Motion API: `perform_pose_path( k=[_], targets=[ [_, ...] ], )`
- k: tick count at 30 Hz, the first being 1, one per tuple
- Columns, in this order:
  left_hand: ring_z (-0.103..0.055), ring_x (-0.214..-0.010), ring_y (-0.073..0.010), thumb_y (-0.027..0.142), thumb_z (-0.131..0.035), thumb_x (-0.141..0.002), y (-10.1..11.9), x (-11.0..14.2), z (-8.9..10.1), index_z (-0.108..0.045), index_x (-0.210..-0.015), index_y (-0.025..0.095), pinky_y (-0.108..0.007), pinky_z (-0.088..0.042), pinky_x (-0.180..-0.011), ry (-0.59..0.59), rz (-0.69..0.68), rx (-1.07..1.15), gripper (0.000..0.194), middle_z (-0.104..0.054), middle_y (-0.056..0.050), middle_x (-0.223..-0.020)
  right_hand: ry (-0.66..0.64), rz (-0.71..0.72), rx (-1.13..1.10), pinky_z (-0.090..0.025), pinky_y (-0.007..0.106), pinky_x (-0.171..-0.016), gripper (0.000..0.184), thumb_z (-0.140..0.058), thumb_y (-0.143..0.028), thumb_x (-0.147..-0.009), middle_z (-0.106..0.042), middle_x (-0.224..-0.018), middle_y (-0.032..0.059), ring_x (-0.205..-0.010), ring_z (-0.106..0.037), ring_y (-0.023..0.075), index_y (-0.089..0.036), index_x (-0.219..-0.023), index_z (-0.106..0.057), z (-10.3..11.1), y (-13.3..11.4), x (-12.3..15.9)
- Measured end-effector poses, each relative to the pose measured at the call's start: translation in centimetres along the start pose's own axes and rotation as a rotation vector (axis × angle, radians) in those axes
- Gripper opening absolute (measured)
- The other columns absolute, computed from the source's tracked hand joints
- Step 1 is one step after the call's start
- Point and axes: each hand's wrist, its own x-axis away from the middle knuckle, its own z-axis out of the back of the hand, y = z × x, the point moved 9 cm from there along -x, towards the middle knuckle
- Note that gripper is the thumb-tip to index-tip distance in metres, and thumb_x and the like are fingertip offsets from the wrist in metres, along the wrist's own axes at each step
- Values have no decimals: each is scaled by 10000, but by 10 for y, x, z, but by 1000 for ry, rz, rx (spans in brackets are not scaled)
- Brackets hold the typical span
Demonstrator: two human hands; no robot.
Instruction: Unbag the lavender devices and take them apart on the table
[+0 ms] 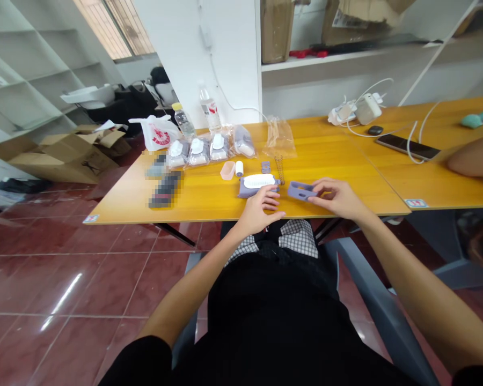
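Note:
My right hand (pixel 338 198) pinches a purple hollow plastic housing (pixel 300 191) between thumb and fingers, just above the table's front edge. My left hand (pixel 261 208) has its fingers apart and thumb stretched out. It is right in front of a purple block with a white oval top (pixel 258 182); whether the fingertips touch the block I cannot tell. Behind the block lie a translucent pink cup (pixel 227 171), a small white cylinder (pixel 239 169), a small flat purple part (pixel 265 167) and a long thin metal spring (pixel 280 169).
Several purple-and-white units in clear bags (pixel 199 151) line the back of the wooden table (pixel 209 201), near two bottles (pixel 209 110) and a plastic bag (pixel 159 133). An empty clear bag (pixel 279 136), chargers (pixel 366 109) and a phone (pixel 406 146) are farther right, beside another person's arm (pixel 475 161).

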Motion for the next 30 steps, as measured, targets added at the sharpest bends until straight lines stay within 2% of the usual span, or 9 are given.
perform_pose_path(
  k=[2,5,9,11,15,18,21,25,30],
  targets=[
    [-775,-957,-207,293,-945,-791,-1,-1,1,-586,-1405,228,-437,-696,-893,-3,0,-3,714,-746,-117,-1203,63,-32,89,-589,473,-771,381,-792,-640,-860,-776,-986,103,-824,-705,287,-265,-832,-728,14,18,-5],
    [-780,-922,-199,279,-897,-831,2,-1,-2,-679,-1224,188,-446,-696,-904,-49,-35,-27,459,-766,-84,-1081,151,-102,295,-583,519,-818,366,-800,-629,-856,-780,-945,108,-726,-694,287,-268,-845,-740,27,41,-18],
    [-783,-869,-188,275,-810,-897,14,2,-7,-726,-995,173,-403,-686,-858,-62,-107,-131,164,-778,-69,-1014,175,-106,472,-570,527,-913,302,-804,-551,-881,-793,-1081,137,-988,-740,362,-261,-963,-775,18,46,-41],
    [-751,-770,-166,265,-756,-932,23,5,-3,-732,-944,182,-346,-657,-765,17,-159,-223,86,-768,-44,-907,166,-128,529,-569,522,-899,312,-793,-533,-898,-792,-1145,143,-1069,-728,382,-261,-1049,-784,10,43,-50],
    [-587,-556,-124,300,-705,-971,48,16,32,-727,-927,210,-285,-536,-605,341,-312,-430,102,-650,28,-664,75,-145,619,-561,535,-874,387,-746,-549,-928,-787,-1212,153,-1097,-716,418,-255,-1176,-790,-9,33,-61],
    [-635,-672,-158,321,-699,-961,58,18,70,-707,-907,224,-312,-553,-687,509,-366,-568,111,-685,-3,-747,28,-139,668,-559,543,-889,421,-711,-531,-946,-763,-1247,161,-1090,-712,415,-253,-1255,-779,-18,28,-66],
    [-691,-853,-211,323,-667,-961,51,11,113,-677,-895,231,-374,-581,-843,612,-315,-661,115,-731,-42,-856,38,-160,690,-564,537,-884,411,-696,-498,-958,-750,-1246,161,-1057,-712,393,-266,-1289,-773,-23,27,-73],
    [-739,-1032,-231,328,-647,-962,18,-1,149,-687,-1034,212,-347,-596,-855,566,-145,-620,143,-780,-96,-1080,44,-211,679,-558,570,-889,393,-677,-466,-976,-741,-1250,190,-1052,-711,414,-251,-1290,-777,-31,25,-83],
    [-770,-915,-231,314,-590,-991,-10,-2,166,-709,-982,207,-370,-623,-884,492,7,-644,161,-808,-79,-973,29,-155,604,-550,587,-943,437,-667,-441,-966,-733,-1245,172,-1114,-698,421,-264,-1357,-754,-32,23,-81]
  ],
)
